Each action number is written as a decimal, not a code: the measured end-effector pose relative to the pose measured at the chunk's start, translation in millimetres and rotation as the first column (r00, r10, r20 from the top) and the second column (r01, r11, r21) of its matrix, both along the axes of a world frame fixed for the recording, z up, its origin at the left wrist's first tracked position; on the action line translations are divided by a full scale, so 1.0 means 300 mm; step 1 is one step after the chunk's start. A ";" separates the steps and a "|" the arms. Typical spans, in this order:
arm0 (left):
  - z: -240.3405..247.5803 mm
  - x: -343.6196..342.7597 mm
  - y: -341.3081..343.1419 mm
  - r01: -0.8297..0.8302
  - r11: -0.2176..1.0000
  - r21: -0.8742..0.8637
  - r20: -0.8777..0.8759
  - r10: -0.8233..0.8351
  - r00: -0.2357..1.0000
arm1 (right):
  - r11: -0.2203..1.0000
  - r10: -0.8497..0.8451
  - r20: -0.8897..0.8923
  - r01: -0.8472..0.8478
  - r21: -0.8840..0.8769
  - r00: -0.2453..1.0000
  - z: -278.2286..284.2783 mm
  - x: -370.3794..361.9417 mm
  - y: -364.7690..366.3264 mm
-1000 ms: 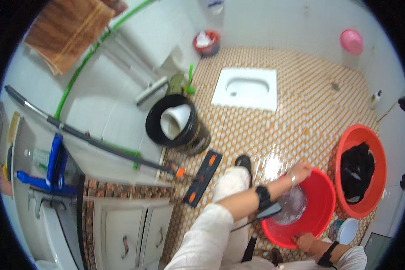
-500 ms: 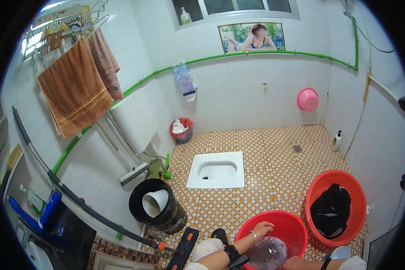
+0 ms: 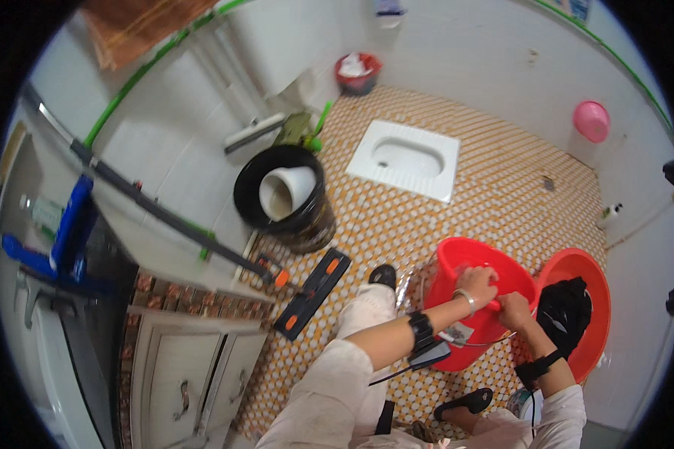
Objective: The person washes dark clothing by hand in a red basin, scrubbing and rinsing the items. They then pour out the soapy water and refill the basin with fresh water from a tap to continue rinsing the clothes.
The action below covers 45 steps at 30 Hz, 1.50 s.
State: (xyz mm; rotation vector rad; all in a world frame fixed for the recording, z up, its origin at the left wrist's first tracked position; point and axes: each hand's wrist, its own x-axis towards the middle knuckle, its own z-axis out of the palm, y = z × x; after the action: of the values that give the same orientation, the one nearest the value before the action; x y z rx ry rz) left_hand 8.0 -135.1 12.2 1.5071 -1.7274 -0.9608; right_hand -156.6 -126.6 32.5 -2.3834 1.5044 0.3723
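Across the patterned floor [image 3: 494, 202], a red bucket [image 3: 488, 323] stood before the person, just beside an orange basin [image 3: 598, 314] with a black cloth [image 3: 563, 310] in it. The right hand [image 3: 514, 310] had its grip closed on the bucket's near rim. Beside it, the left hand [image 3: 475, 284] reached over that rim with fingers bent; whether its grip pinched anything, I could not tell. Farther left, a flat mop head [image 3: 312, 295] lay near a black bin [image 3: 307, 228] holding a white pail [image 3: 298, 184].

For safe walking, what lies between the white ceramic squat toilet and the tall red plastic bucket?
Head view: orange-white floor tiles lie between toilet and bucket.
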 end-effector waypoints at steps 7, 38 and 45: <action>0.068 -0.040 -0.005 -0.008 0.979 0.202 -0.053 0.019 0.998 | 0.989 0.089 0.245 -0.057 -0.133 0.965 -0.008 0.068 0.079; 0.075 0.142 -0.033 -0.204 0.968 0.144 -0.211 0.231 0.950 | 0.989 0.005 0.095 0.009 -0.149 0.995 0.024 -0.016 -0.060; 0.090 0.132 -0.030 -0.264 0.964 0.039 -0.164 0.266 0.950 | 0.979 0.045 0.028 -0.038 -0.198 0.999 0.003 0.033 -0.176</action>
State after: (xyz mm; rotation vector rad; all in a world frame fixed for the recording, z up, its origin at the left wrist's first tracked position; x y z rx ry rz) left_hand 47.5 -144.0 39.1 1.5729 -1.3610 -0.9325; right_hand -146.8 -179.4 33.4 -2.5623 1.5442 0.1998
